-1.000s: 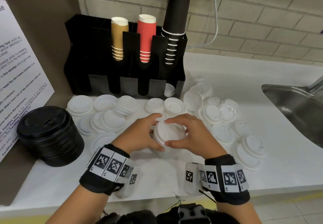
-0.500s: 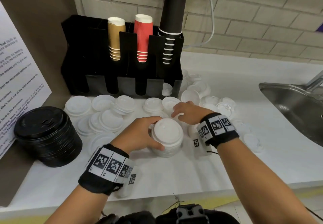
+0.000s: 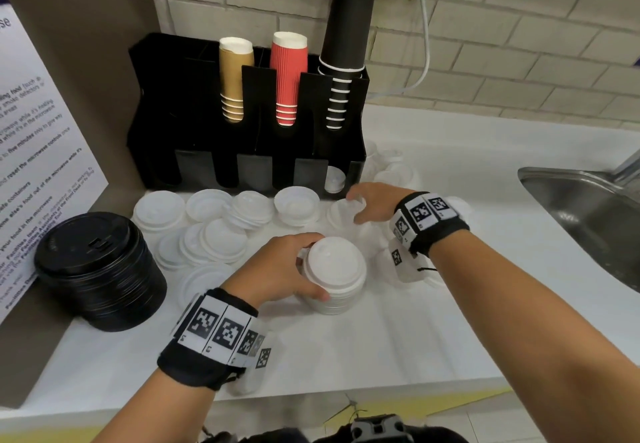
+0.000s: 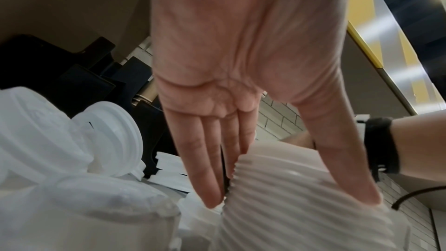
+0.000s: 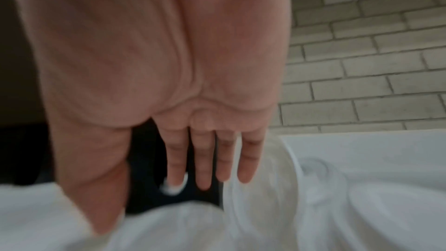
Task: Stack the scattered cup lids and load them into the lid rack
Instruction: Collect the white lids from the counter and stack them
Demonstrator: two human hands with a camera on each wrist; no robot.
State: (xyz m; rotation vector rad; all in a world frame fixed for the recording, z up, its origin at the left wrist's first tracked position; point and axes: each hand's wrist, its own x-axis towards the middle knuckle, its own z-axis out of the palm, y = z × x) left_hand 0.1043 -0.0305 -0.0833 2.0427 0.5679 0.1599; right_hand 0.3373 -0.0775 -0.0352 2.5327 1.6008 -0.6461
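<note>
Loose white lids are being gathered onto a stack on the tabletop (image 3: 346,349).

The stack of white lids (image 3: 334,276) is being gripped at its left side by the left hand (image 3: 280,269), thumb and fingers curled around it. The right hand (image 3: 372,202) is being reached to the far right of the stack, fingers spread and relaxed over a loose lid (image 3: 343,212), nothing clearly held. The lid rack (image 3: 242,113) is standing farther back, slots facing near.
</note>
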